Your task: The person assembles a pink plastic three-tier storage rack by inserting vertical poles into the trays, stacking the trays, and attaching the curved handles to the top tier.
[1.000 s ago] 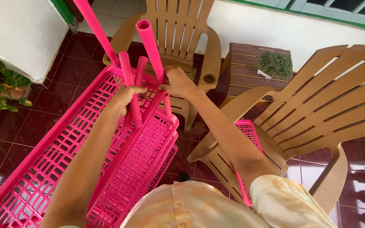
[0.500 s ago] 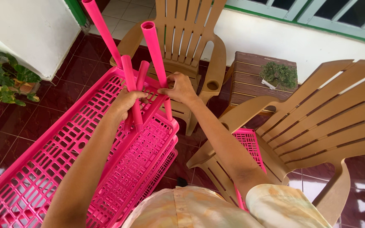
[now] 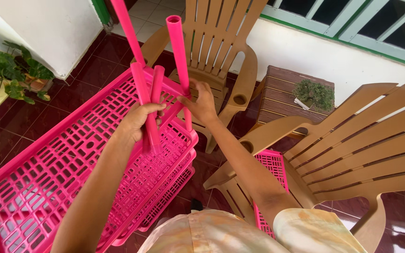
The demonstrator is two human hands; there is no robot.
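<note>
Pink tubes [image 3: 152, 110] were bundled in the left hand [image 3: 139, 121], fingers wrapped shut round two or three of them, held upright just over the near corner of the top pink tray [image 3: 62, 164]. Right hand [image 3: 201, 104] was pinching the base of another upright tube [image 3: 178, 51] where it met the tray's corner, fingertips pressed together on it. A further tube [image 3: 125, 28] stood at the far corner, running out of frame at the top. More trays sat stacked under the top one; a separate pink tray [image 3: 272, 173] leaned by the right-hand tan chair [image 3: 352, 145]. A second tan chair [image 3: 221, 42] stood behind the stack, a small brown table [image 3: 282, 93] with a potted plant [image 3: 314, 93] between the chairs, and a leafy plant [image 3: 5, 75] at far left, all on dark red floor tiles [image 3: 48, 112].

Risks, as I judged them: the upright tube looked only partly seated, so a sideways push from the right hand could tilt it or pop it out of its socket. The left-hand bundle was loose, so one tube could slip and drop through to the floor. The tray stack wasn't braced, so leaning on the corner could shift it.

Compared with a second earlier: both hands kept the same grips on the same tubes. The view had swung a little left and down, showing more of the leafy plant and the right chair.
</note>
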